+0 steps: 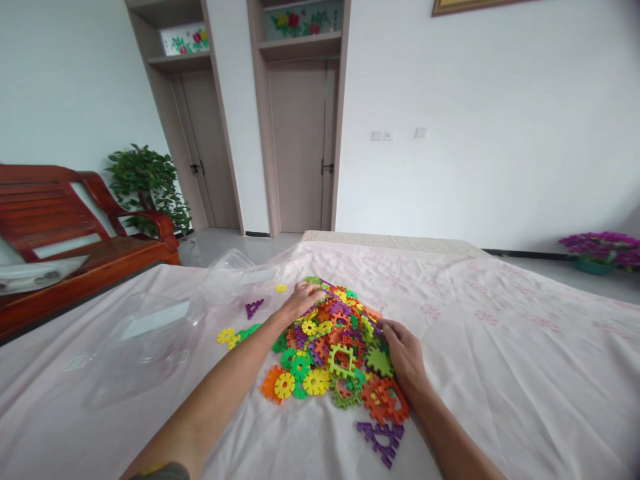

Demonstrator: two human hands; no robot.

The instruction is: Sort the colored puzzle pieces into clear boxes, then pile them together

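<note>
A heap of plastic interlocking building pieces point(320, 347) in purple, orange, green and yellow lies on the cloth before me, toothed squares, triangles and notched discs mixed. At the heap's far left side, my left hand point(303, 298) has its fingers curled over the pieces, close to a thin purple edge; its grip is partly hidden. My right hand point(401, 345) rests at the right flank, thumb and fingers closed at a purple piece point(379, 329). A purple toothed triangle point(383, 440) lies apart in front, and a smaller purple triangle point(255, 308) sits left of the heap.
Clear plastic containers point(145, 327) stand left of the pieces on the pink-white cloth point(500, 373). Some yellow discs point(226, 335) lie between them and the heap. Beyond are a red wooden bench point(65, 227), a leafy plant point(145, 187), two doors and purple flowers point(605, 248).
</note>
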